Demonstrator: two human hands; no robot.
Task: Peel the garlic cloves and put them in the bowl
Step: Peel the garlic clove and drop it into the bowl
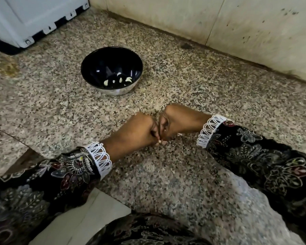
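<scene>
Left hand (140, 131) and right hand (177, 121) knuckle to knuckle over speckled granite counter (166, 183), fingers curled, pinching small pale garlic clove (159, 141) between them. Beyond, well apart, dark shiny steel bowl (95, 59) holding peeled cloves (120, 80); bare counter between, wall edge behind.

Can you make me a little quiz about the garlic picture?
1. True or false: the round black bowl with a shiny metal outside holds peeled white garlic cloves.
2. What do the left hand and right hand pinch between them?
3. The bowl stands on: A) the speckled granite counter B) a plate C) a sleeve.

Key: 1 true; 2 a small pale garlic clove; 3 A.
</scene>
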